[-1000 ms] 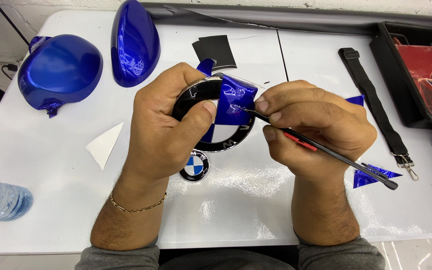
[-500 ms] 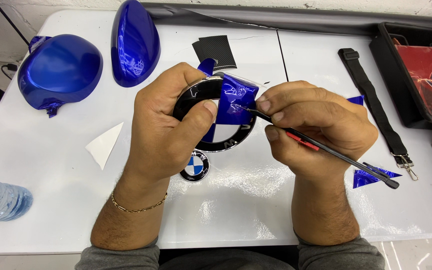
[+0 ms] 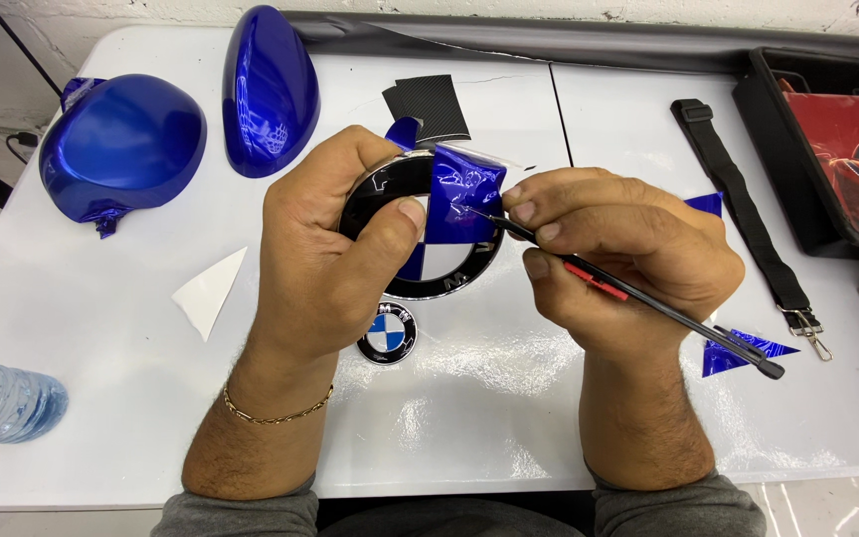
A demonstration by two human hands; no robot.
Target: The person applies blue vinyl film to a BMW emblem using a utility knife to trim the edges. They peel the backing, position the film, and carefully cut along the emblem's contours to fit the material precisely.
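Round emblem (image 3: 429,261) held up over the white table (image 3: 599,109), mid-frame, black ring, blue film (image 3: 463,191) stuck over its upper right part. Left hand (image 3: 325,249) grips emblem from the left, fingers curled behind, thumb pressed on its face. Right hand (image 3: 618,249) pinches thin black knife (image 3: 628,290) like a pen, fingers pressed together, tip touching film. Small emblem (image 3: 387,332) on table just below. Two blue mirror caps (image 3: 121,144) far left, white backing scrap (image 3: 209,290), bottle (image 3: 2,401) at left edge, black strap (image 3: 748,224) right, blue film scrap (image 3: 738,350) near knife's rear end.
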